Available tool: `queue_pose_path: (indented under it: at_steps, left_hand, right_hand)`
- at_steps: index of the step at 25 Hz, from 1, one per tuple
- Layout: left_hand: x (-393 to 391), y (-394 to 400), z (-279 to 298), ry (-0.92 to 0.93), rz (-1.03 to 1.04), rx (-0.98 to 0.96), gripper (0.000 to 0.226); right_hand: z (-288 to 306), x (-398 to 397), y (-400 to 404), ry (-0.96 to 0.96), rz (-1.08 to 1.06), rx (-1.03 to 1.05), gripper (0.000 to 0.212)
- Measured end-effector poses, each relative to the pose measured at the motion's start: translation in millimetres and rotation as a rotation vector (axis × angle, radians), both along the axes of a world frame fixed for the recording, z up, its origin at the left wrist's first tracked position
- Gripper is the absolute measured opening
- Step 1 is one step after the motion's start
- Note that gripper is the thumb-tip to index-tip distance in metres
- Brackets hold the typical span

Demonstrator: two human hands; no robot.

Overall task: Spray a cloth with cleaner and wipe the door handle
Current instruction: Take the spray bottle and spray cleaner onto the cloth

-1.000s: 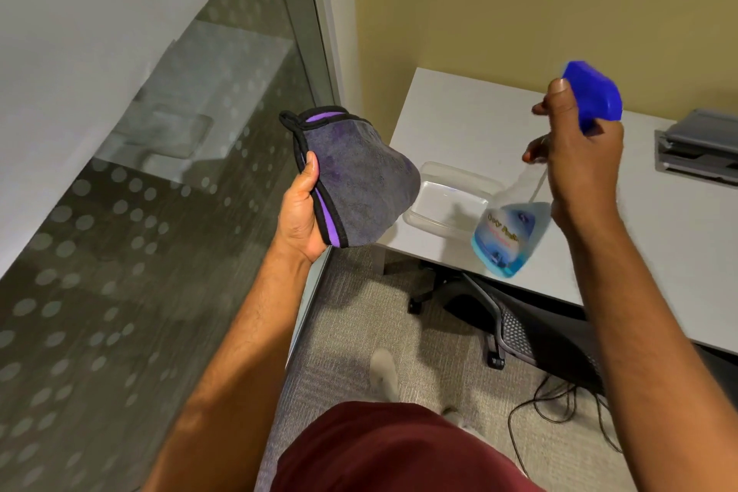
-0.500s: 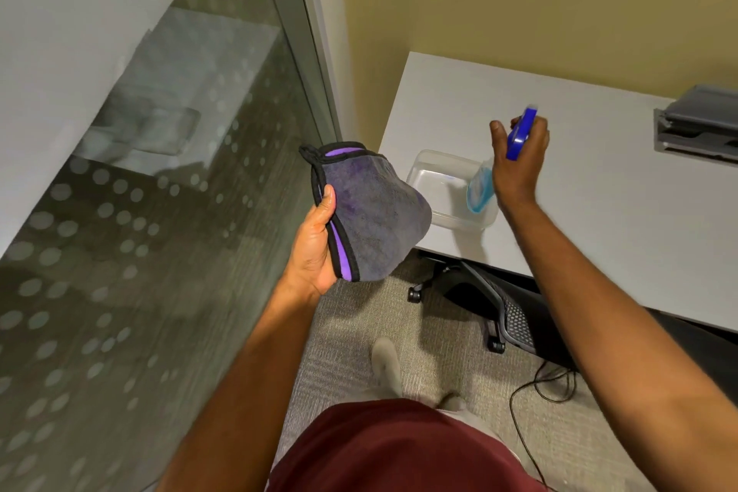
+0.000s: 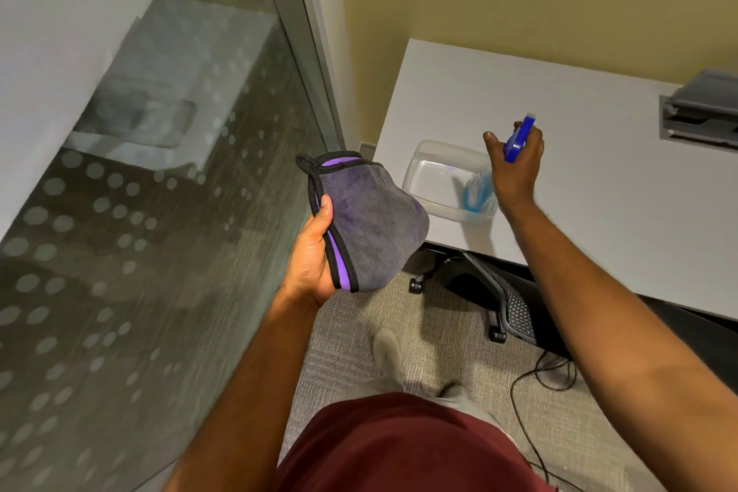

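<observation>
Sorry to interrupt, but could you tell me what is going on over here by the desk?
A person is standing by a frosted glass partition. Their left hand holds a grey and purple cloth, while their right hand grips a blue-topped spray bottle whose lower end is in a clear plastic tub on the white desk. No door handle is in view.

Cloth and spray bottle, both in hand

Grey cloth with purple-black edging drapes rightward from its gripped left edge; the spray bottle, blue-headed, hangs below its gripped neck into a clear tub.
</observation>
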State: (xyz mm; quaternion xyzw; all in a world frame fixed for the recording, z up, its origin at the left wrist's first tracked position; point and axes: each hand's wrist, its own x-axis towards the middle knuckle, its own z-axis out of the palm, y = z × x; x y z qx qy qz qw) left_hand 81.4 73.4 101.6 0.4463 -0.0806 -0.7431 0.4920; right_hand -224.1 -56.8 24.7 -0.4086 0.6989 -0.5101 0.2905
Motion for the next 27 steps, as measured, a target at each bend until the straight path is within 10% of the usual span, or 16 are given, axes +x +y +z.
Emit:
queue_pose_path:
  at_steps: [9,14,20,27]
  left_hand:
    - [-3,17,4,0.0,0.035,-0.078,0.06]
    - [-8,49,18,-0.031,0.05,-0.129,0.059]
    - [-17,123,62,-0.302,0.09,-0.252,0.041]
    - [0,259,101,-0.557,0.035,-0.363,0.029]
  right_hand:
    - [25,-4,42,-0.065,-0.095,-0.037,0.103]
    - [74,26,96,-0.049,-0.174,-0.197,0.08]
    - [140,76,188,-0.082,0.546,-0.188,0.048]
    - [173,93,275,0.14,1.305,-0.164,0.071]
